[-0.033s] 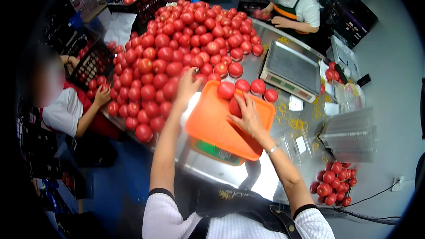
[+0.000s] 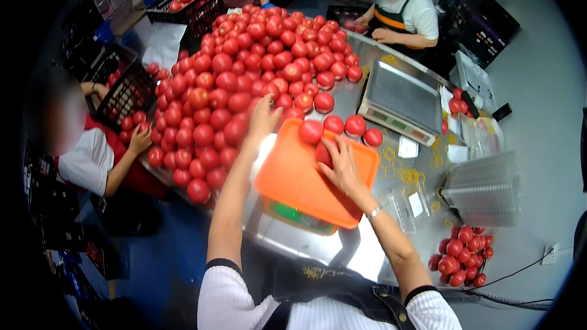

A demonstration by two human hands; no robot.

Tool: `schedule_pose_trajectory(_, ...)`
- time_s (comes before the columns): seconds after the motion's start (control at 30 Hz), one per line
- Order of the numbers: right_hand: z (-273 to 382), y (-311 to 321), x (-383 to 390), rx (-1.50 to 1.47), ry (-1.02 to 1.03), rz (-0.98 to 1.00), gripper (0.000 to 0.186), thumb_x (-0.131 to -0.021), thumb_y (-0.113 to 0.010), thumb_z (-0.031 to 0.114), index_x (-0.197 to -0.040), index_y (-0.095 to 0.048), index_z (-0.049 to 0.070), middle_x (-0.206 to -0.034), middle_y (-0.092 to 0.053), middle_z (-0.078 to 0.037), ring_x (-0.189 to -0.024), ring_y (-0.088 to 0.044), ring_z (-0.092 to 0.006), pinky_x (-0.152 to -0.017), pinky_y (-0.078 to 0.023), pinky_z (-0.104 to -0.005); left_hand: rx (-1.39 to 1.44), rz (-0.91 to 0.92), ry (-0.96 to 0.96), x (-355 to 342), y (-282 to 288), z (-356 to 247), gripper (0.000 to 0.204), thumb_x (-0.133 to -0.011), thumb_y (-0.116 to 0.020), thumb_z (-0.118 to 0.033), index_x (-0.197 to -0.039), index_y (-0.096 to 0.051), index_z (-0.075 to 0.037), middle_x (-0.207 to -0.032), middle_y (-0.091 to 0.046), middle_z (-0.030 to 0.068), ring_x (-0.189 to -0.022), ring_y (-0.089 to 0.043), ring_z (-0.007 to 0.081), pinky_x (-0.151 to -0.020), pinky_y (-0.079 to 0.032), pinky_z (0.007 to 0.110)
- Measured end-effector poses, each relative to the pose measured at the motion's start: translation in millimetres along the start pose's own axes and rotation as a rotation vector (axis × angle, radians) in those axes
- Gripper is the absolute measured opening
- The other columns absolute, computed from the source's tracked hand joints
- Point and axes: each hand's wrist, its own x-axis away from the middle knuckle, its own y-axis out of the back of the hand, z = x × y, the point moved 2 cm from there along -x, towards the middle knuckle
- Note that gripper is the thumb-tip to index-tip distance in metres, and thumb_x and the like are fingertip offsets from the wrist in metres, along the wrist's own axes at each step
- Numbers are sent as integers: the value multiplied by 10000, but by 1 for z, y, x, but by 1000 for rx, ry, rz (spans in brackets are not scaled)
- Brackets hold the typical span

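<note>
L hand [image 2: 264,119] spread, reaching into tomato pile [image 2: 244,67] at far left of bench [image 2: 342,250]; R hand [image 2: 340,164] fingers curled on one tomato [image 2: 323,154] atop orange tray [image 2: 299,186], near centre, w/ scale [image 2: 400,101] far right

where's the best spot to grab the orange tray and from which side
Probably the near edge of the orange tray, from the person's side. It is a flat slab lying on a scale, that edge is bare and overhangs, while tomatoes and the right hand sit toward the far edge.
</note>
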Motion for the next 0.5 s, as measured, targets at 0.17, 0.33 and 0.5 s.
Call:
schedule_pose_trajectory(0.17,10,12,-1,-82,-92,40,644,-752,-726,200,-1317,-437,93,-1283,-401,-223,-1142,-427,-416,-961,-416,-474,-300,-48,-6,-99,-50,13,601,-790,-674,-211,-1317,-412,-89,-1281,-422,216,-1123,-461,411,-916,-438,478)
schedule_pose_trajectory(0.33,3,19,1,-75,-154,85,658,-761,-725,218,-1332,-421,96,-1295,-392,-240,-1152,-428,-419,-960,-418,-473,-398,12,294,-186,-92,26,587,-814,-653,-335,-1324,-414,-170,-1318,-395,228,-1167,-443,441,-893,-464,519)
schedule_pose_trajectory(0.5,0,22,-8,-139,-153,100,693,-765,-728,238,-1355,-397,89,-1310,-382,-256,-1161,-433,-427,-971,-410,-475,-249,-4,211,-222,-100,106,645,-701,-717,-368,-1231,-497,-74,-1137,-541,250,-1059,-521,414,-906,-442,482)
